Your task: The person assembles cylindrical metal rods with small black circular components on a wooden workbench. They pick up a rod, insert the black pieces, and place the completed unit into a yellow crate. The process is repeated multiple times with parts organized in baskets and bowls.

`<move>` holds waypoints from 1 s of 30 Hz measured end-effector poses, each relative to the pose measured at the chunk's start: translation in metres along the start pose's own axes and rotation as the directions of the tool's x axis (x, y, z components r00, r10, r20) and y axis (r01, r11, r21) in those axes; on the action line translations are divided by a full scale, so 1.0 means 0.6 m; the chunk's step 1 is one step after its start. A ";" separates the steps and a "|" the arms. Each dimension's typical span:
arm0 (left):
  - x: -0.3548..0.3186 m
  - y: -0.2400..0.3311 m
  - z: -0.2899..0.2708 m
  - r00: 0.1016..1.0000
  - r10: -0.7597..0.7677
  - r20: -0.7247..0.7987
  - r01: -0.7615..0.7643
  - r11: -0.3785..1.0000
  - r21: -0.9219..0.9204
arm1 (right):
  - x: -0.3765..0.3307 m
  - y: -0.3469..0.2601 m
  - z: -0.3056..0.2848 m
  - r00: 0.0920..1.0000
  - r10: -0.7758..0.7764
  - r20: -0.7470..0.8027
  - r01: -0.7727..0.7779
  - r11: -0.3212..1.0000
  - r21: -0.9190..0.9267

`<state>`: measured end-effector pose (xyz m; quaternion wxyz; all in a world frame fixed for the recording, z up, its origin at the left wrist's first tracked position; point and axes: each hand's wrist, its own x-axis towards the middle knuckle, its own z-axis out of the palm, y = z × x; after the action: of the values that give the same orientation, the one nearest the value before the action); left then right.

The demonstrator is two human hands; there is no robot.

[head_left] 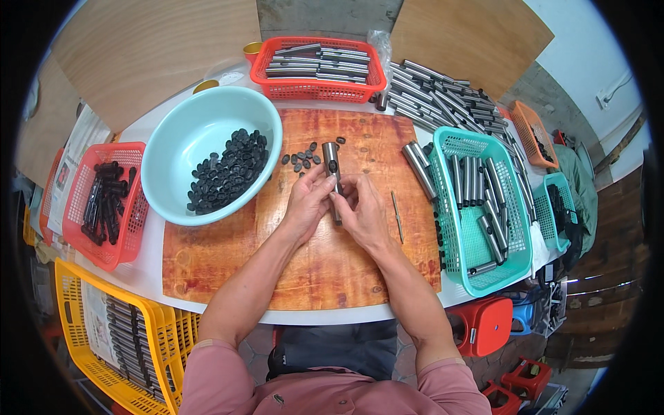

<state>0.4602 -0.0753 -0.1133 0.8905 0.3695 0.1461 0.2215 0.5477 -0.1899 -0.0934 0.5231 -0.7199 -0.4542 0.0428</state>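
Observation:
A shiny metal tube (329, 153) stands nearly upright above the wooden board, with a dark oval spot in its side. My left hand (309, 205) is closed round the tube from the left. My right hand (362, 211) grips its lower part from the right, thumb against the tube near the other thumb. Several small black oval plugs (299, 158) lie loose on the board just beyond my left hand. To the right of my right hand lies a thin metal rod (397, 216). Whether a plug sits between my fingers is hidden.
A light blue basin (160, 162) of black plugs stands left, beside a red basket (133, 235) of black parts. Tubes fill a red basket (304, 88) at the back, a teal basket (520, 228) at right and a pile (443, 97). A yellow crate (69, 332) sits lower left.

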 end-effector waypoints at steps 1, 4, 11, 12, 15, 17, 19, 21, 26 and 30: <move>-0.001 0.001 0.002 1.000 0.003 0.001 -0.003 1.000 -0.008 | -0.001 0.001 -0.001 1.000 0.012 0.004 -0.012 1.000 0.005; -0.006 0.009 0.013 1.000 -0.002 -0.005 0.001 0.999 -0.032 | 0.003 0.029 -0.006 0.994 0.021 -0.104 -0.003 0.986 0.168; -0.021 -0.006 0.021 0.889 -0.302 0.345 0.257 0.951 0.171 | 0.033 0.062 -0.062 0.915 0.243 -0.321 -0.178 0.959 0.218; -0.022 -0.010 0.022 0.853 -0.337 0.399 0.272 0.939 0.211 | 0.037 0.078 -0.060 0.929 0.234 -0.285 -0.188 0.966 0.179; -0.028 -0.004 0.022 0.779 -0.376 0.501 0.283 0.925 0.254 | 0.069 0.057 -0.037 0.974 0.197 -0.112 -0.211 0.969 -0.127; -0.029 0.004 0.024 0.738 -0.388 0.552 0.284 0.921 0.268 | 0.091 0.052 -0.024 0.994 0.093 -0.062 -0.104 0.969 -0.225; -0.027 0.003 0.017 0.742 -0.358 0.567 0.277 0.934 0.227 | 0.116 0.058 -0.012 1.000 -0.026 0.016 0.029 0.959 -0.284; -0.025 0.008 0.015 0.755 -0.332 0.566 0.275 0.943 0.186 | 0.135 0.078 0.007 0.996 -0.048 0.078 0.077 0.899 -0.432; -0.021 0.013 0.011 0.824 -0.261 0.503 0.238 0.965 0.111 | 0.144 0.102 0.032 0.988 -0.013 0.151 0.102 0.794 -0.600; -0.018 0.005 0.009 0.838 -0.259 0.481 0.235 0.966 0.110 | 0.120 0.104 0.016 0.983 0.018 0.182 0.090 0.820 -0.566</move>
<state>0.4523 -0.0820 -0.1061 0.9105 0.4122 -0.0333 0.0002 0.6227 -0.1353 -0.1174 0.2409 -0.8279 -0.5049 -0.0406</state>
